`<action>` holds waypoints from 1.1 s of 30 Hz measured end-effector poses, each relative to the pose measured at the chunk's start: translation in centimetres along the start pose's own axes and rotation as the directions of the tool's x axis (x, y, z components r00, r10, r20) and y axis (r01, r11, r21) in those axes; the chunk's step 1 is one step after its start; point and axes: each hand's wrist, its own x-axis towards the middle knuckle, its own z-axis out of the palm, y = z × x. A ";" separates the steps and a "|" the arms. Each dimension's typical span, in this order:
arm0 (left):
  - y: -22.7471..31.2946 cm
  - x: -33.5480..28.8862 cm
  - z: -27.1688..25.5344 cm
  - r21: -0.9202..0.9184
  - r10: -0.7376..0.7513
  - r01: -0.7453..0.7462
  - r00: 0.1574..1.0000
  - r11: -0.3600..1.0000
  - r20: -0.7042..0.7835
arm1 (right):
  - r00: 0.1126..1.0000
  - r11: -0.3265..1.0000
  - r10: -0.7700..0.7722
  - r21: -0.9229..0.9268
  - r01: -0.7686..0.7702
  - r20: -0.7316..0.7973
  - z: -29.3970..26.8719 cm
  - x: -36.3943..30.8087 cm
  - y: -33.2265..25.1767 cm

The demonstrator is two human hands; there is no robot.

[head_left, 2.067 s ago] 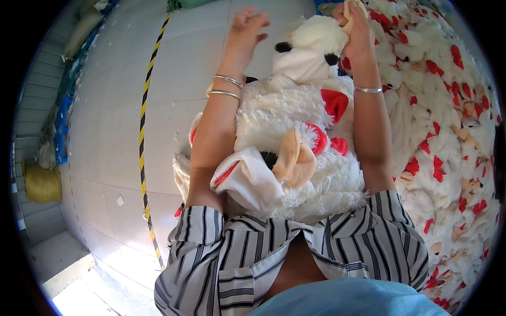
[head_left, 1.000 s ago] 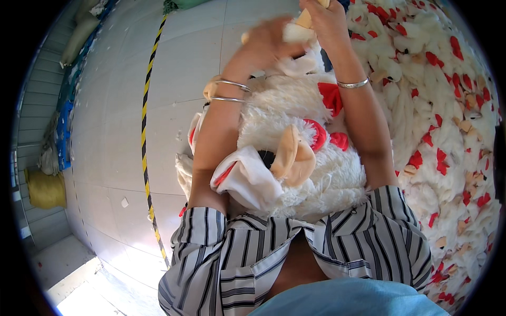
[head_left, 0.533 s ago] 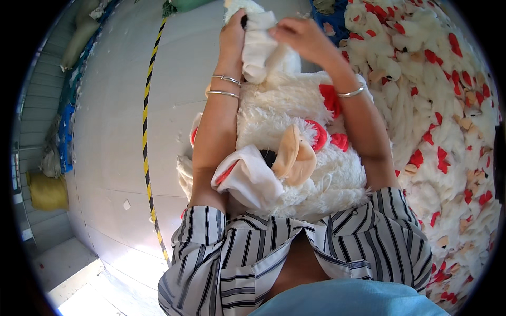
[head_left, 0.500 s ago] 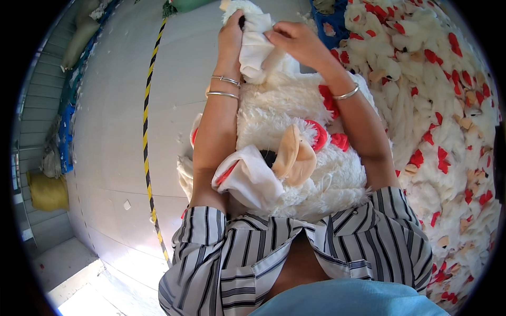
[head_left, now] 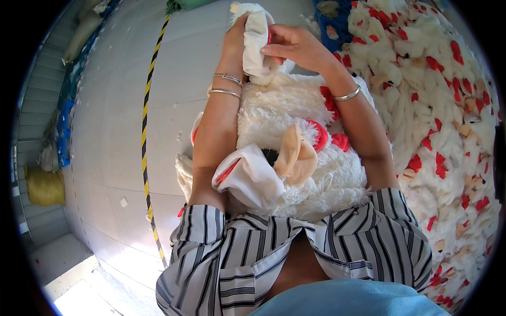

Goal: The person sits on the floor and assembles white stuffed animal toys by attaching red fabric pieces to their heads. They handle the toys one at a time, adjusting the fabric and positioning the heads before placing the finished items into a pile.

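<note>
There are two hands, one left hand [head_left: 235,45] and one right hand [head_left: 299,46], with one white plush piece [head_left: 254,45] between them. Silver bangles number three: two bangles [head_left: 224,93] on the left wrist, one bangle [head_left: 348,95] on the right. Nearer lies one plush stack [head_left: 327,184], its layers uncountable, showing two beige lobes [head_left: 301,166], one white flap [head_left: 250,176], one black patch [head_left: 270,156] and, toward the right, three red patches [head_left: 341,141]. At left are one striped tape [head_left: 144,126] and one yellow bundle [head_left: 45,185]; at right, one heap [head_left: 411,121] of pieces too many to count.
</note>
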 end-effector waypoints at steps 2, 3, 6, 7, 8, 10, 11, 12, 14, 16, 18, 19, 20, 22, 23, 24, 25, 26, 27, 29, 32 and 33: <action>0.5 -1.4 0.9 0.056 -0.016 0.014 0.999 0.998 0.036 | 0.999 0.999 0.030 -0.031 -0.029 0.025 -0.4 -0.2 0.0; 0.4 -1.3 0.8 0.096 -0.017 0.009 0.997 0.995 0.081 | 0.998 0.998 0.045 -0.046 -0.043 0.038 -0.6 -0.2 0.1; -0.4 -0.1 -0.6 0.132 -0.045 0.022 0.984 0.991 0.171 | 0.998 0.991 0.065 0.119 -0.065 0.006 -0.7 -0.2 0.5; -0.7 0.5 -0.6 0.086 -0.071 0.056 0.980 0.995 0.185 | 0.996 0.980 0.086 0.182 -0.083 -0.009 -0.8 -0.2 1.0; -1.1 1.0 -0.8 0.041 -0.098 0.091 0.975 0.995 0.200 | 0.994 0.965 0.107 0.245 -0.098 -0.022 -0.8 -0.1 1.4; -1.8 1.2 -0.9 0.232 0.116 -0.175 0.962 0.957 0.247 | 0.987 0.962 0.149 0.240 -0.129 -0.066 -0.8 -0.2 1.7; -1.9 1.4 -0.6 0.226 0.115 -0.157 0.975 0.961 0.189 | 0.981 0.974 0.166 0.172 -0.148 -0.100 -0.6 -0.2 1.4; -2.0 1.6 -0.4 0.217 0.114 -0.140 0.985 0.966 0.130 | 0.974 0.980 0.182 0.104 -0.168 -0.136 -0.6 -0.2 1.2; -0.8 0.6 1.2 0.241 0.122 -0.132 0.991 0.962 0.057 | 0.960 0.966 0.258 0.059 -0.253 -0.107 -1.1 -0.5 1.1; -0.3 0.4 1.5 0.322 0.213 -0.196 0.977 0.926 -0.017 | 0.979 0.965 0.075 -0.236 -0.119 -0.187 -1.8 -0.7 0.1; 0.3 1.4 -0.1 0.463 0.384 -0.305 0.919 0.832 -0.086 | 0.956 0.950 -0.147 -0.304 0.066 -0.253 -3.3 -1.1 -2.3; 0.6 1.6 -1.2 0.389 0.382 -0.319 0.919 0.864 -0.094 | 0.948 0.990 -0.137 -0.082 0.118 -0.288 -3.8 -1.3 -3.7; 0.5 2.3 -1.6 0.299 0.364 -0.326 0.928 0.897 -0.082 | 0.933 0.980 -0.116 0.114 0.164 -0.342 -4.3 -1.7 -5.2; 0.3 2.9 -1.4 0.276 0.284 -0.263 0.958 0.924 -0.036 | 0.861 0.878 0.046 0.431 0.206 -0.506 -3.4 -1.5 -5.3; 0.2 2.4 -1.2 0.289 0.246 -0.244 0.969 0.925 0.032 | 0.837 0.852 0.075 0.471 0.229 -0.543 -4.3 -1.3 -4.3; 0.0 1.8 -1.1 0.304 0.205 -0.226 0.974 0.925 0.099 | 0.811 0.823 0.106 0.508 0.253 -0.576 -5.2 -1.2 -3.2; -0.2 0.6 0.1 0.326 0.144 -0.215 0.963 0.920 0.229 | 0.781 0.807 0.153 0.533 0.255 -0.606 -6.4 -1.9 -2.6; 0.0 -1.0 1.2 0.360 0.098 -0.225 0.936 0.905 0.338 | 0.765 0.778 0.187 0.568 0.267 -0.616 -7.7 -2.1 -1.5; 0.2 -1.8 1.7 0.391 0.046 -0.238 0.896 0.889 0.441 | 0.749 0.749 0.222 0.601 0.279 -0.624 -9.1 -2.3 -0.5; -1.2 -0.1 0.3 0.538 -0.022 -0.367 0.811 0.759 0.584 | 0.739 0.743 0.241 0.609 0.276 -0.629 -9.9 -1.9 -0.2; -1.3 -0.4 1.6 0.663 -0.038 -0.370 0.856 0.651 0.515 | 0.738 0.782 0.145 0.533 0.323 -0.659 -9.6 -2.1 -0.6; -0.9 -0.3 1.7 0.571 0.030 -0.279 0.914 0.772 0.406 | 0.768 0.878 0.056 0.398 0.267 -0.639 -8.9 -2.0 -0.1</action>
